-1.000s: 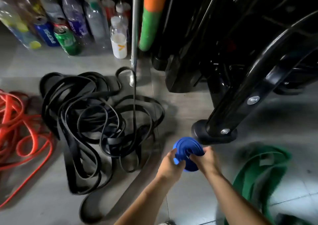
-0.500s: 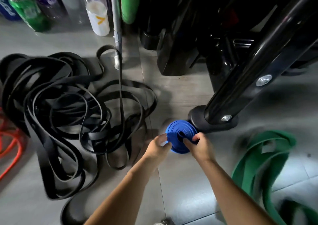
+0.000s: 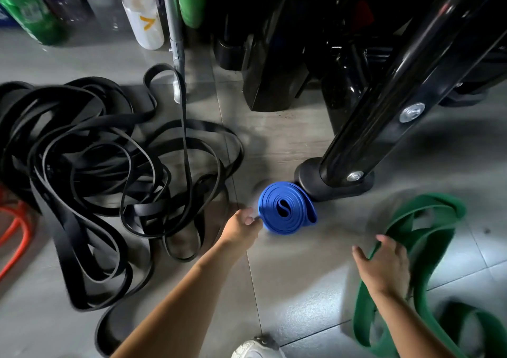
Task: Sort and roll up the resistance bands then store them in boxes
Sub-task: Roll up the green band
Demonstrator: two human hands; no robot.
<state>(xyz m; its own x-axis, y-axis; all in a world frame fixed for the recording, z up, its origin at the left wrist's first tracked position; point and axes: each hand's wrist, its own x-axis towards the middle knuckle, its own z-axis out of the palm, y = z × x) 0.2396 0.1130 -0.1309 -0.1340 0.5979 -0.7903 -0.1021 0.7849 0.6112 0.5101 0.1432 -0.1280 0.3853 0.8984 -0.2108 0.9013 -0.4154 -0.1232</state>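
Left hand, fingers curled, meets the rolled blue band's left edge; whether it pinches, I cannot tell. Right of that roll, the right hand lies spread wide on the green band.

Gym, by the look: black machine leg w/ bolts just beyond left hand, bands heaped left of it on tile floor, drink bottles far back.

Reading dim overall, brightest on the floor at lower right. Glaring along the black tube. Smearing with motion at the right hand and green band. Bowing toward edges.
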